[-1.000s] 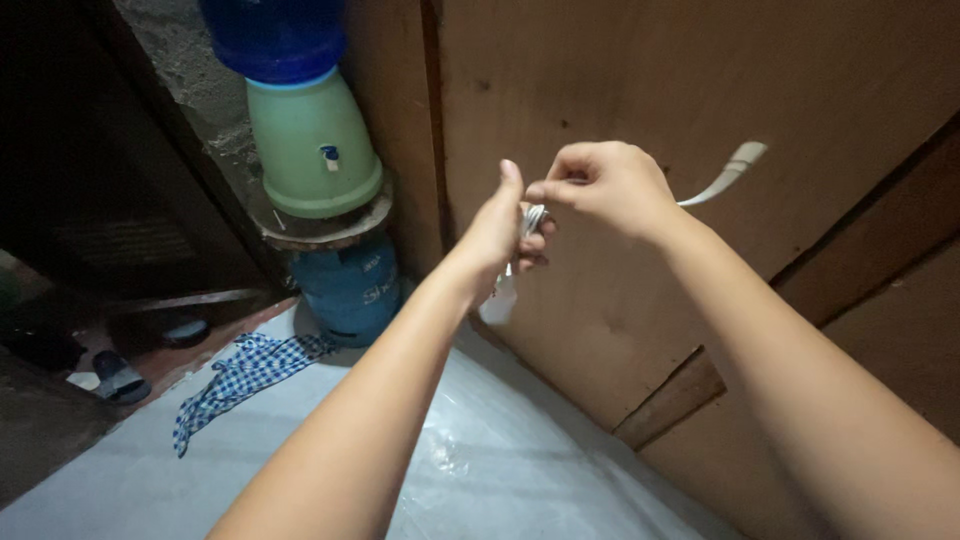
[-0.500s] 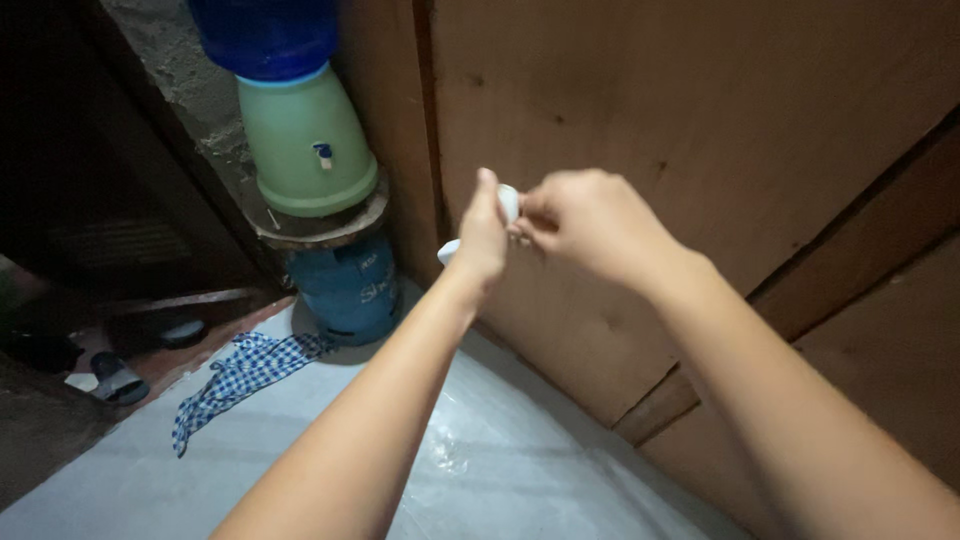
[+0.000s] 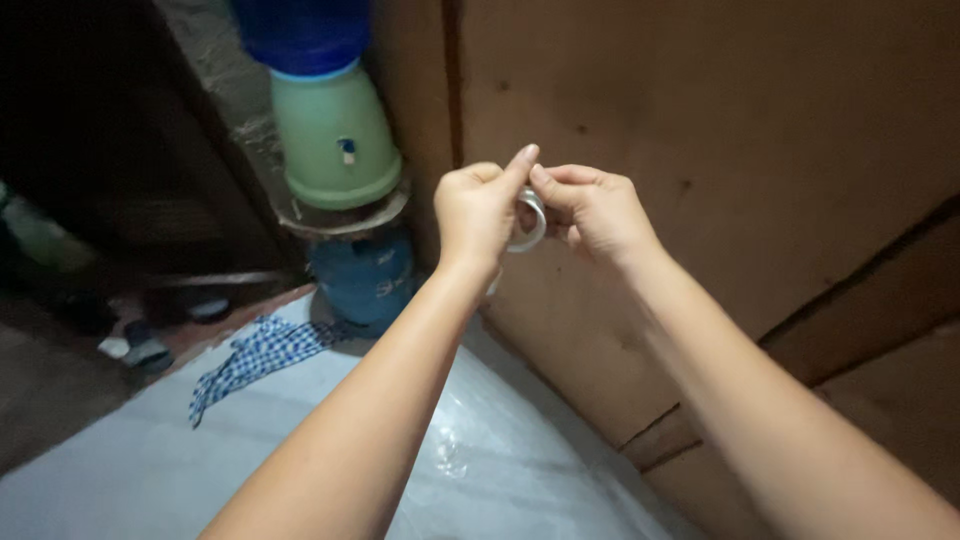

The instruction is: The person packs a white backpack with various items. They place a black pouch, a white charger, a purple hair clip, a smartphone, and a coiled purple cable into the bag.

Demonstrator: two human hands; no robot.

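White cord (image 3: 528,222), wound into a small loop, sat pinched between both hands in front of the wooden wall (image 3: 720,130). The left hand (image 3: 477,212) clenched around the coil to keep it from springing loose, while the right hand (image 3: 592,210) gripped its far side with thumb and fingertips.

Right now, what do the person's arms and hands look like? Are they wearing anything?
Both arms are bare as far as the picture shows: no sleeves, gloves, watch or bracelets. The left hand and right hand have short, plain fingernails, and I can't see any rings on them. The light is dim, so small details are hard to tell.
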